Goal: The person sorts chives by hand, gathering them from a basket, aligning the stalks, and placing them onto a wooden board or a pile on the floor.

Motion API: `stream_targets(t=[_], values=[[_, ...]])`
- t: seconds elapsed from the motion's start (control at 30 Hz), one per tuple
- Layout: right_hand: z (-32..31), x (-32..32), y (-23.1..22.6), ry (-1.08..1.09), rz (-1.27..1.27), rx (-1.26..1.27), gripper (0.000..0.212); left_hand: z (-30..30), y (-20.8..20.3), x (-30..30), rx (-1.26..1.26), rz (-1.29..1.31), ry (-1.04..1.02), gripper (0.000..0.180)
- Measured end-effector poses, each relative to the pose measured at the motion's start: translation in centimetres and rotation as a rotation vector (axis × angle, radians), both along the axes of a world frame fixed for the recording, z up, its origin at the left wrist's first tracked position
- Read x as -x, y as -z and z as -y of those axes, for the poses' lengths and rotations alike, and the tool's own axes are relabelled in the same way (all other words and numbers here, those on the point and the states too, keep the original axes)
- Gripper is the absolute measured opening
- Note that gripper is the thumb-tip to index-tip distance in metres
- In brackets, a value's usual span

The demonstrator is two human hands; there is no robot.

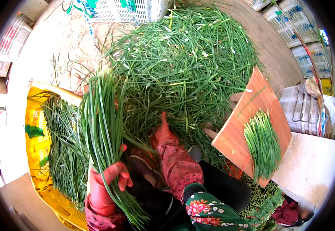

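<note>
A long bunch of green chives (105, 111) stands upright at the left, pale ends up and leaf tips trailing low. My left hand (111, 177), in a red rubber glove, has its fingers curled around the lower part of the bunch. In the middle, my right hand (163, 131), also red-gloved, reaches to the near edge of a large heap of loose chives (190, 57). One of its fingers stretches forward; the others are partly hidden, and nothing shows held in it.
A yellow crate (38, 154) with chives inside stands at the left. On the right, a tilted wooden board (237, 127) carries a neat chive bundle (263, 146), beside a white block (310, 161). White crates (129, 10) stand beyond the heap, with others (290, 23) at the far right.
</note>
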State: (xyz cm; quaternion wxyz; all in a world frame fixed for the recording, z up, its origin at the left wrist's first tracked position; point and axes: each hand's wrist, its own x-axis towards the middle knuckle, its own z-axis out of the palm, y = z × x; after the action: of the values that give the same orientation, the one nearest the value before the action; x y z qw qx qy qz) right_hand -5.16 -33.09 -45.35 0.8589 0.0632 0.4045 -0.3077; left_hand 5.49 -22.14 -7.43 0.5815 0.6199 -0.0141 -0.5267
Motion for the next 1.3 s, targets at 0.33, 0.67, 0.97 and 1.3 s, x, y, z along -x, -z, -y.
stream_targets(t=[0.33, 0.67, 0.97, 1.3], values=[[24.9, -3.7, -13.5, 0.241, -0.064, 0.587, 0.053, 1.2, -0.1, 0.8, -0.085, -0.174, 0.044, 0.048], [28.0, 1.7, -27.6, -0.557, -0.383, 0.729, 0.099, 2.3, 0.7, 1.3, 0.066, -0.368, 0.056, 0.016], [6.2, 2.4, -32.5, -0.267, -0.124, 0.714, 0.032, -2.6, -3.8, 0.9, 0.054, -0.361, 0.479, 0.034], [-7.4, 7.8, -31.1, -0.493, -0.877, 0.875, 0.025, -21.6, -5.5, 1.3, -0.187, -0.482, 0.215, 0.011]])
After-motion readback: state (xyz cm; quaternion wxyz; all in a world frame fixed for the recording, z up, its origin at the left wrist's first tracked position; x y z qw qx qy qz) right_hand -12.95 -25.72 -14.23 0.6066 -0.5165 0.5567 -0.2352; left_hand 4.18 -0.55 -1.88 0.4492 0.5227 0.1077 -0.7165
